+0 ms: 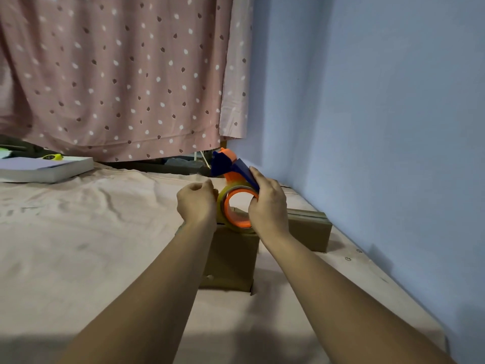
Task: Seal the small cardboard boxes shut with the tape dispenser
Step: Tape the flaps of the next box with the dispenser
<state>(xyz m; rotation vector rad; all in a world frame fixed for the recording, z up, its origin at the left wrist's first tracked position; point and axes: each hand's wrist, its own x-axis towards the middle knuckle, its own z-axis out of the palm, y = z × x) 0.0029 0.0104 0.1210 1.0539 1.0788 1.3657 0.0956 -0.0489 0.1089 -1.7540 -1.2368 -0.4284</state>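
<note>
An orange and blue tape dispenser (pixel 231 177) with a roll of clear tape rests on top of a small brown cardboard box (pixel 231 256) in the middle of the bed. My right hand (pixel 267 200) grips the dispenser's right side near the handle. My left hand (pixel 195 203) is curled against the left edge of the tape roll; whether it pinches the tape end is hidden. A second small cardboard box (pixel 309 229) sits just behind and to the right, by the wall. My forearms cover part of the front box.
The boxes stand on a pink bedsheet (pixel 91 232). A white book (pixel 47 169) with a yellow object on it lies at the far left. A spotted pink curtain (pixel 118 74) hangs behind. A blue-grey wall (pixel 380 127) runs along the right side.
</note>
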